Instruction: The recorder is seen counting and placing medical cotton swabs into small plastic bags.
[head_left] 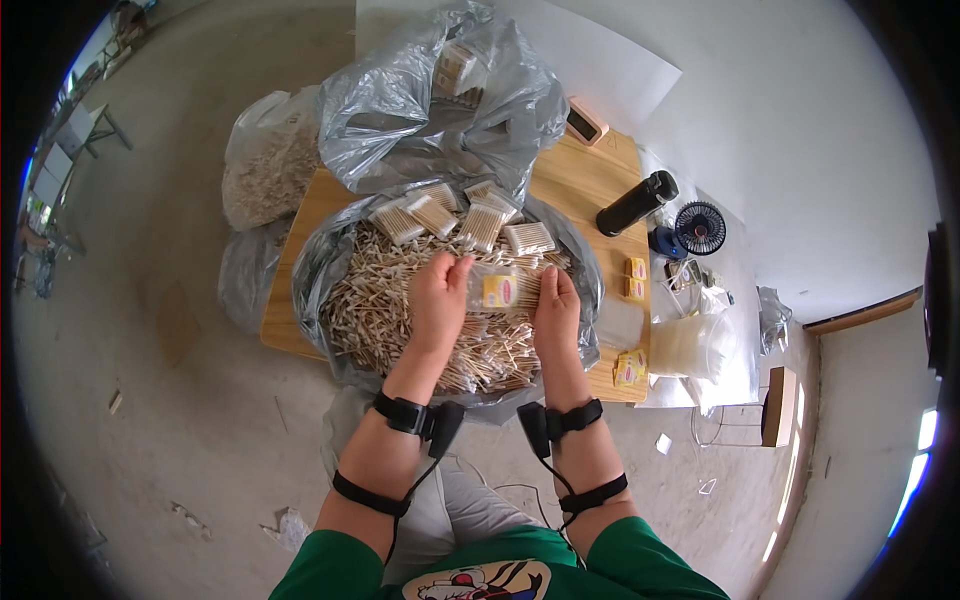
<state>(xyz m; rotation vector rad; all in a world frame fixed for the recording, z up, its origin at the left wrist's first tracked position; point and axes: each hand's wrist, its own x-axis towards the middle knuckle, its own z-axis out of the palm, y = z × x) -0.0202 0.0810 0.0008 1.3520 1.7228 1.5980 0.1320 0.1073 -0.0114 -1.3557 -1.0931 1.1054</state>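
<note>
Between my two hands I hold a small clear plastic bag (498, 290) with a yellow label on its face. My left hand (438, 302) is closed on the bag's left end, and my right hand (556, 312) pinches its right end. How full the bag is, I cannot tell. Directly beneath lies a large heap of loose cotton swabs (385, 305) in a grey plastic-lined container. Several clear packs of cotton swabs (482, 226) rest on the far side of the heap.
Beyond the heap, a grey plastic bag (375, 125) holds more packs. On the wooden table (572, 185) stand a pink-framed device (586, 122) and a black flask (637, 203). Rightward are a small fan (699, 229), yellow labels (630, 368) and a translucent tub (690, 347). A stuffed white sack (268, 170) stands left.
</note>
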